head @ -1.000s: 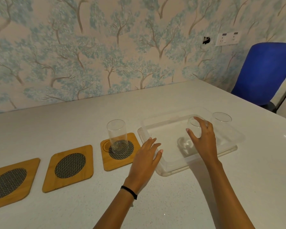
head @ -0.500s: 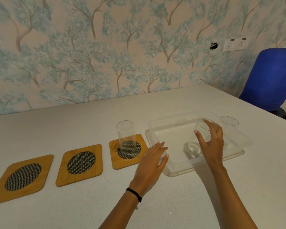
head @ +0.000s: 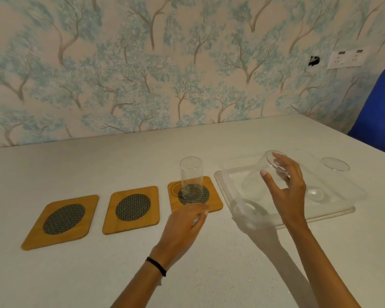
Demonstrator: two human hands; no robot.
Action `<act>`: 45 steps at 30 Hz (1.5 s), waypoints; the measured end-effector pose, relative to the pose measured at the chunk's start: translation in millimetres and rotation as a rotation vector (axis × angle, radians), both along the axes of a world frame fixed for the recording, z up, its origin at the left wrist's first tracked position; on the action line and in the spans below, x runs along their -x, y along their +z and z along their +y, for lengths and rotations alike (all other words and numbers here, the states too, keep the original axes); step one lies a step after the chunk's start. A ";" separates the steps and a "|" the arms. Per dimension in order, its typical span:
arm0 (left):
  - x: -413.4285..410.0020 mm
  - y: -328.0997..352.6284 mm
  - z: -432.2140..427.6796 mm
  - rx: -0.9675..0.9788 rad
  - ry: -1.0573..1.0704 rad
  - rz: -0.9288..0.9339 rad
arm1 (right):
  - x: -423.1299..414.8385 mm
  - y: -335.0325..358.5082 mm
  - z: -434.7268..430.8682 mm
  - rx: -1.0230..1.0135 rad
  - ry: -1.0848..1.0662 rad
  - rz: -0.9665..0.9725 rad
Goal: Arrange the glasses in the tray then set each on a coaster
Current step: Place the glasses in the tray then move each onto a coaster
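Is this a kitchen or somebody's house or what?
Probably a room in a home, perhaps a dining corner. There's tree-patterned wallpaper, a white table with wooden coasters and drinking glasses, a wall socket and a blue chair.

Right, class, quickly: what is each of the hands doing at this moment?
Left hand: open, holding nothing, palm down by the nearest coaster.
Right hand: closed on a tilted glass above the tray.

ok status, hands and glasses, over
Right hand holds a tilted glass above the tray; left hand empty, near the coasters. One glass on the right coaster, one in the tray. Two coasters free, path clear.
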State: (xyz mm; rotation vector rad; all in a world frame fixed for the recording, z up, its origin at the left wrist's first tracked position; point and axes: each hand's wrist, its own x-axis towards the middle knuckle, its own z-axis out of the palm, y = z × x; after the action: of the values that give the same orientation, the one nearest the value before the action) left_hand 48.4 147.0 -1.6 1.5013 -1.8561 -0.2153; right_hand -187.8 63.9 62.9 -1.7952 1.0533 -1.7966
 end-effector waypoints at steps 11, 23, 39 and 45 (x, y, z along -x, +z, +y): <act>-98.0 -2.5 46.6 -0.012 0.144 0.016 | -61.7 22.6 31.0 -0.050 0.243 0.060; -172.1 -12.1 60.6 -0.161 0.414 -0.074 | -148.8 31.1 48.4 -0.077 0.422 0.123; -179.0 -34.1 62.6 -0.210 0.447 -0.130 | -262.2 3.5 29.8 -0.231 0.561 0.211; -178.8 -33.9 61.9 -0.200 0.455 -0.159 | -290.1 -11.7 23.0 -0.280 0.580 0.237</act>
State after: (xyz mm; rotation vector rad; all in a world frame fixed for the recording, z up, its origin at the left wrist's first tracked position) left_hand 227.2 208.9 -35.5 2.0857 -1.5908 -0.0674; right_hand 102.3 86.9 51.2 -1.9086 0.7112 -1.0632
